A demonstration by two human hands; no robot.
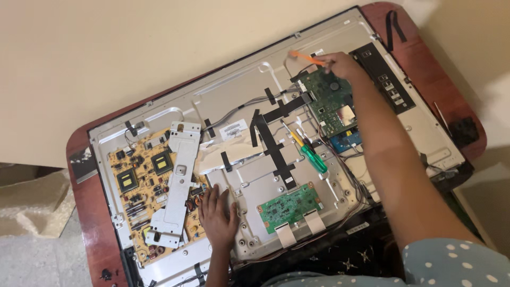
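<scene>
Carefully: right hand [344, 65] grips the orange tool [307, 57] at the green board [330, 100]; pry gently while the left hand [218, 217], open and flat, steadies the panel [239, 95].

Three circuit boards [142, 180], two screwdrivers [311, 154]

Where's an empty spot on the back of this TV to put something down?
Bare metal lies along the top edge, above the taped cables, and right of the black strip board. It is crowded around the green main board, where the right hand holds an orange tool, and beside the left hand by the yellow power board.
</scene>
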